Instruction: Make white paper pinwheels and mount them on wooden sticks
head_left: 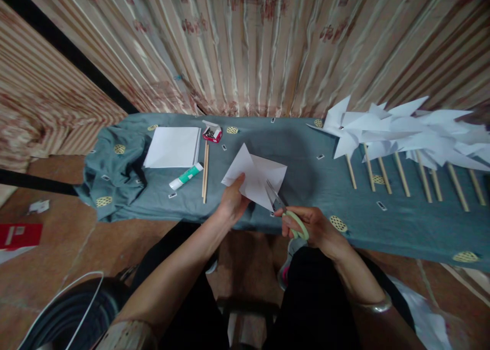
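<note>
My left hand (234,199) grips a white sheet of paper (254,179) by its left side, the thumb on top. The paper is held just above the cloth, and a slit seems to separate its upper left part from the rest. In my right hand (310,226) is a pair of scissors (300,228) with light green handles. Its blades point up and left and lie at the paper's lower right part. Whether the blades are fully closed is hard to see.
On the blue-green cloth (383,232) at left are stacked white paper (173,147), a glue stick (186,176), two wooden sticks (205,172) and a small red box (212,132) of metal bits. Several white paper pinwheels (398,128) on sticks lie at right. A curtain (245,49) hangs behind.
</note>
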A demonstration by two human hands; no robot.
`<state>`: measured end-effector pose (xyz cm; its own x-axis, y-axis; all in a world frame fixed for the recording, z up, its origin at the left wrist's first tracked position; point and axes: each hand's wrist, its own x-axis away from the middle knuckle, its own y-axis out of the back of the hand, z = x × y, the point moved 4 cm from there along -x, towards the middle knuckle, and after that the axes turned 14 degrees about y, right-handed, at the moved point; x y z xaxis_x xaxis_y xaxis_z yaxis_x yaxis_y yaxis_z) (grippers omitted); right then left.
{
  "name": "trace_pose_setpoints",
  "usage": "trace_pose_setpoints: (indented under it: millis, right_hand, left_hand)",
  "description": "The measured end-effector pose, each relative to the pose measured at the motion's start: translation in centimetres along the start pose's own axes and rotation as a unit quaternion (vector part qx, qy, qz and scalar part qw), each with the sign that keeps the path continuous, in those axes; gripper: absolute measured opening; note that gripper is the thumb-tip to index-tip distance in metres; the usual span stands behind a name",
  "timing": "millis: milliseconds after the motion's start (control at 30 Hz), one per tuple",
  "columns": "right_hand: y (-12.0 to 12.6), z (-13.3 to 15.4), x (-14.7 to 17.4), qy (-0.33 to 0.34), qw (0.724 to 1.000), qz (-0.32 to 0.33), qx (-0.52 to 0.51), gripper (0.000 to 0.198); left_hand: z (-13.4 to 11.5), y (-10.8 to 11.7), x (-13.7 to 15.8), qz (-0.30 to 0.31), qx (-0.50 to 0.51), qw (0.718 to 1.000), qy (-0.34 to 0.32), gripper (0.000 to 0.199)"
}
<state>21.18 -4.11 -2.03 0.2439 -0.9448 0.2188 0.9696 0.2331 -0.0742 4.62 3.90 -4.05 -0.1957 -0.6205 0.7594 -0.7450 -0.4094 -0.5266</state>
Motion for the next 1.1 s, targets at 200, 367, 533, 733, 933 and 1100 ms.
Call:
trace_pose_setpoints:
  millis: [200,367,533,733,933,1100]
  right_hand:
    - [-0.2,0.1,0.0,0.009,0.999,0.017,-0.027,0.058]
    - [-0.5,-0.1,0.0,0.022,0.998,0.035,-0.041,0.054]
    - [-0.9,0.2,0.0,0.027,0.998,0.037,-0.043,0.052]
    - [-1.4,0.4,-0.3,0.024,0.998,0.031,-0.058,0.053]
    - [-1.7,0.7,-0.6,0.028,0.997,0.02,-0.066,0.055]
    - [-1.7,0.5,-0.6,0.026,0.997,0.026,-0.067,0.055]
  left_hand:
    - [-1.4,-0.2,1.4,0.031,-0.001,0.999,-0.024,0.024]
    - [-1.8,-0.3,2.1,0.047,0.009,0.998,-0.033,0.038]
    - [-2.0,-0.3,2.5,0.037,0.0,0.998,-0.045,0.033]
    - [-2.0,-0.4,2.8,0.04,-0.024,0.998,-0.034,0.035]
    - [-1.9,-0.7,3.3,0.035,-0.015,0.999,-0.016,0.03]
    - [-2.0,-0.8,3.3,0.037,-0.019,0.999,-0.017,0.03]
